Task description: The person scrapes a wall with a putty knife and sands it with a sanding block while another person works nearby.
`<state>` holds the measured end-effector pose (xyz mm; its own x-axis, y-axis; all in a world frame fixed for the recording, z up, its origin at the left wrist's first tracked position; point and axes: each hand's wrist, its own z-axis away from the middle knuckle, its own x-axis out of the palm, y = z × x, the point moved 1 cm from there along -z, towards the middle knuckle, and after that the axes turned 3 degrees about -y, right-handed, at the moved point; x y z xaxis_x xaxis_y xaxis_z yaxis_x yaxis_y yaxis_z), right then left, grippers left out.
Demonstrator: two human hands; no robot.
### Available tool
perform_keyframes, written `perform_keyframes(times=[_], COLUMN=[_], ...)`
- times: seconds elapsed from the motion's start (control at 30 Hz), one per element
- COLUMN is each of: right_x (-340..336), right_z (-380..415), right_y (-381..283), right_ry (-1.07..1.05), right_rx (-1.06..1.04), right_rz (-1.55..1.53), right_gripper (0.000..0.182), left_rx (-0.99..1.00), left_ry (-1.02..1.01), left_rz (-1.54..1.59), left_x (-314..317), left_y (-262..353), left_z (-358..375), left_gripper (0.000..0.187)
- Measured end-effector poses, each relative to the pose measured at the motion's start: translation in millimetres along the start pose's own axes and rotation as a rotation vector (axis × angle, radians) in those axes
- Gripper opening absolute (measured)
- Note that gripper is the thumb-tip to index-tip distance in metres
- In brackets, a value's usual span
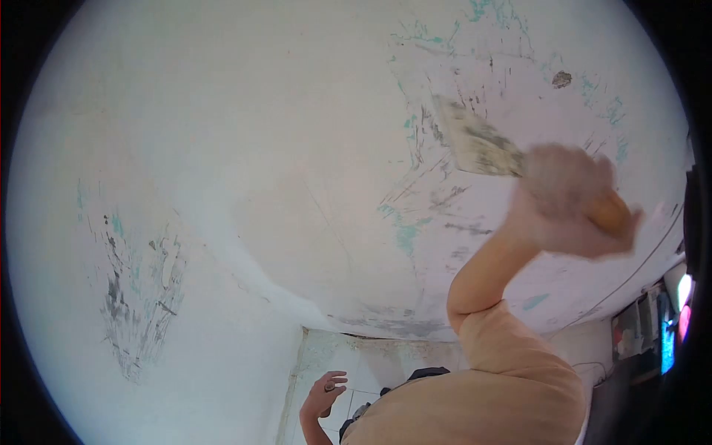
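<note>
Ahead of the grip (564, 185), the blade (478, 141) is cream, smeared grey; behind it, the handle (610, 213) is orange-brown. Around it, the off-white, faintly pinkish wall (259, 133) shows turquoise flecks and dark streaks.

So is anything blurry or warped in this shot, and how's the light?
Head view: motion blur smears the right hand and the scraper it holds; the left hand looks sharper. Head view: the wide lens bends the scene inside a round black border. Head view: soft light on the wall, darker towards the edges, with glaring bright patches at far right.
</note>
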<state>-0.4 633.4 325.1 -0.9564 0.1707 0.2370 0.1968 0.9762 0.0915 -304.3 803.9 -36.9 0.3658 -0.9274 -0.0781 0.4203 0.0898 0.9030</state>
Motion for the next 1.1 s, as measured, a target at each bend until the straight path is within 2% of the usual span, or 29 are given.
perform_keyframes(times=[0.07, 0.13, 0.2, 0.27, 0.3, 0.47, 0.53, 0.6, 0.73, 0.8, 0.83, 0.87, 0.93, 0.97, 1.07, 1.1], right_x=[-2, -20, -15, -14, -14, -12, -5, -4, -4, -2, -6, -6, 0, -2, -10, -7], right_z=[-2, -5, -8, -9, -12, -10, -9, -16, -16, -19, -21, -21, -29, -28, -20, -19], right_y=[4, 41, 32, 21, 24, 39, 28, 11, 9, 42, 41, 28, 1, 10, 59, 62], right_ry=[-0.035, -0.019, 0.006, -0.040, -0.047, -0.033, -0.019, -0.055, -0.098, -0.014, -0.114, -0.108, -0.197, -0.199, 0.052, -0.004], right_rx=[-0.084, 0.081, 0.117, 0.069, 0.064, 0.130, 0.185, 0.023, -0.117, 0.150, 0.138, 0.141, -0.021, -0.023, 0.098, 0.209], right_rz=[-0.001, 0.077, 0.122, -0.103, -0.106, 0.141, 0.196, -0.091, -0.008, 0.187, 0.188, 0.191, -0.069, -0.071, -0.121, -0.002], right_gripper=[0.051, 0.053, 0.053, 0.054, 0.054, 0.054, 0.054, 0.055, 0.054, 0.055, 0.056, 0.056, 0.056, 0.056, 0.056, 0.057], left_rx=[-0.049, -0.030, 0.001, 0.009, 0.018, -0.031, -0.019, 0.006, -0.021, 0.047, 0.050, 0.040, 0.052, 0.044, 0.018, 0.016], left_ry=[0.042, 0.035, 0.034, 0.009, 0.012, 0.019, 0.000, 0.009, 0.033, -0.006, -0.008, -0.016, -0.020, -0.001, 0.014, 0.010], left_rz=[-0.075, -0.085, -0.097, -0.082, -0.083, -0.157, -0.087, -0.073, -0.082, -0.091, -0.090, -0.063, -0.036, -0.059, -0.094, -0.107], left_x=[-2, -1, -2, -2, -2, -2, -1, -3, -3, -4, -3, -3, -3, -3, 0, 0], left_y=[-6, 3, 6, 5, 5, 3, 0, 6, 1, 2, 3, 0, -1, -4, 8, 13], left_z=[0, 0, -1, 1, -1, 2, 5, 1, -3, -7, -8, -4, -8, -7, 1, 2], left_gripper=[0.037, 0.037, 0.037, 0.038, 0.038, 0.038, 0.039, 0.037, 0.036, 0.036, 0.036, 0.036, 0.036, 0.036, 0.037, 0.038])
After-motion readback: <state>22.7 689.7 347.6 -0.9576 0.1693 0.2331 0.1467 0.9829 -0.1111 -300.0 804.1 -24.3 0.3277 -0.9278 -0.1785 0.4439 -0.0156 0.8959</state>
